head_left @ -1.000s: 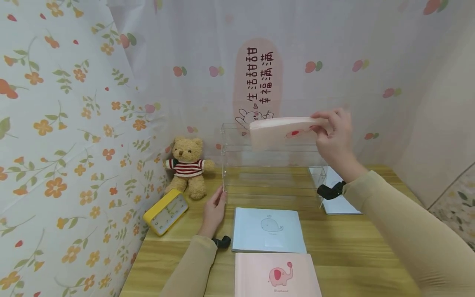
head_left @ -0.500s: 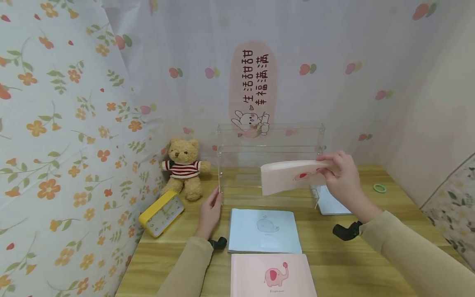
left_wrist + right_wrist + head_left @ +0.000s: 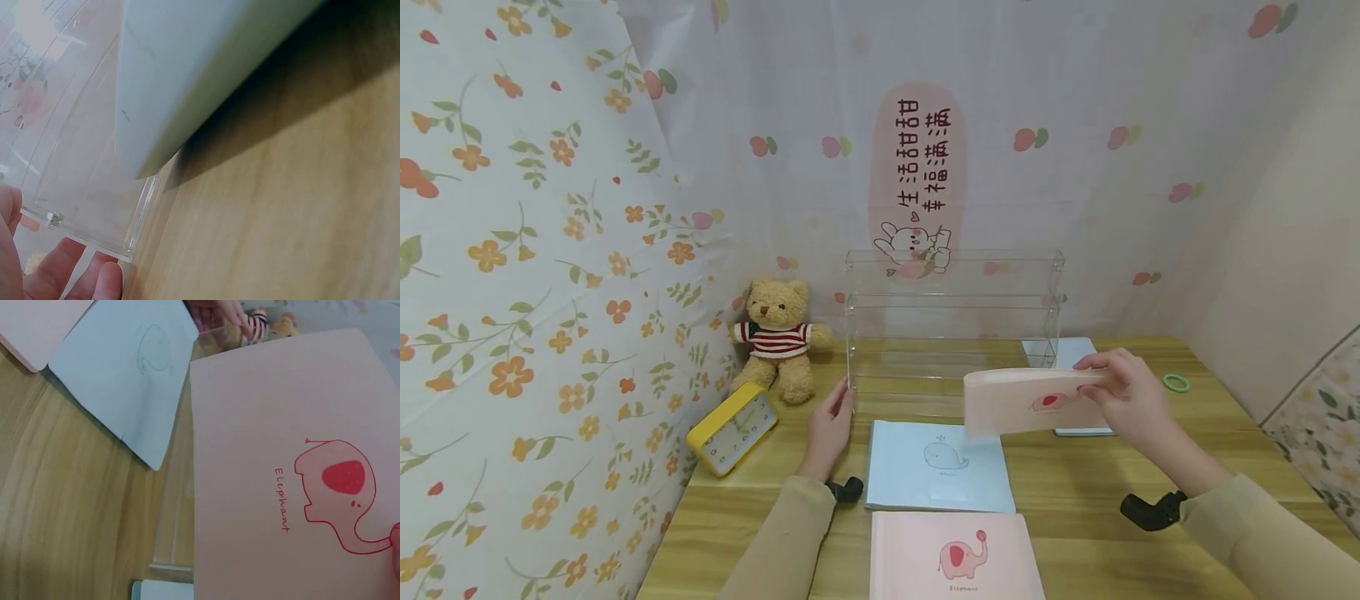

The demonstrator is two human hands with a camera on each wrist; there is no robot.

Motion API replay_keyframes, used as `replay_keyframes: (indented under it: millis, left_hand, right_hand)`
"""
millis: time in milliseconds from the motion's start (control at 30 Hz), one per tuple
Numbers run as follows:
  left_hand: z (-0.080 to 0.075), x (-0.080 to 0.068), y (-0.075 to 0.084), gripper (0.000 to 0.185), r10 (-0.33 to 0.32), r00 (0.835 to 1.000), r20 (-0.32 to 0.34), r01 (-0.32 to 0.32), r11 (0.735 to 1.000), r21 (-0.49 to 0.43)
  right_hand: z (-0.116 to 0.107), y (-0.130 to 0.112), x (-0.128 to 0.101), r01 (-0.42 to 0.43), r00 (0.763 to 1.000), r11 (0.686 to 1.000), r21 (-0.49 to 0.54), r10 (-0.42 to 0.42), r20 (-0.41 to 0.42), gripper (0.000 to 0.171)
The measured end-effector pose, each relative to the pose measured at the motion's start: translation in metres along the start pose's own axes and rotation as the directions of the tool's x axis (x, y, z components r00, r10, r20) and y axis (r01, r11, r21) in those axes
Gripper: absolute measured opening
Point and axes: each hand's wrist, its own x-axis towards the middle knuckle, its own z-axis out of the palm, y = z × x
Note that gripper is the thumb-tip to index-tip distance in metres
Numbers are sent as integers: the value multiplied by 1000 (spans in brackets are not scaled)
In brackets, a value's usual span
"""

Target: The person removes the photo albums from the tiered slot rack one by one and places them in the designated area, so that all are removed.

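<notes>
My right hand [image 3: 1131, 396] pinches a pink notebook [image 3: 1030, 404] by its right end and holds it up in front of the clear acrylic rack [image 3: 955, 302]. Its cover shows a red elephant and the word Elephant in the right wrist view, where only a fingertip [image 3: 396, 544] shows at the edge. My left hand [image 3: 831, 429] is at the rack's lower left side; in the left wrist view its fingers [image 3: 56, 265] lie around the clear side panel. A blue whale notebook [image 3: 917, 467] lies before the rack, and a second pink elephant notebook [image 3: 910, 554] lies nearer me.
A teddy bear [image 3: 778, 342] in a striped sweater sits left of the rack, with a yellow clock [image 3: 733, 429] before it. Behind the raised notebook, a light blue notebook [image 3: 1075, 354] lies at the rack's right. A green ring [image 3: 1176, 383] lies farther right.
My right hand has lowered the pink notebook from the rack's upper tiers and brought it right and nearer me. My left hand stays at the rack's side.
</notes>
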Motion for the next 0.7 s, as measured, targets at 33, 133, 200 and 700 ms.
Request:
replay_keyframes:
  millis: [33,133,200,700]
  left_hand:
    - [0,0,0,43,4,1000,-1,-4,1000,4]
    - [0,0,-1,43,11,1000,-1,-11,1000,11]
    - [0,0,-1,43,16,1000,-4,-16,1000,17]
    - [0,1,0,43,20,1000,-2,-20,1000,-6]
  right_hand:
    - [-2,4,-3,-4,1000,1000,2,4,12,26]
    - [-8,13,-10,-24,999,1000,-8,24,48,27]
    - [-11,19,-14,-38,997,999,-25,39,70,27]
    - [-27,48,-39,-170,950,978,-122,196,242,33]
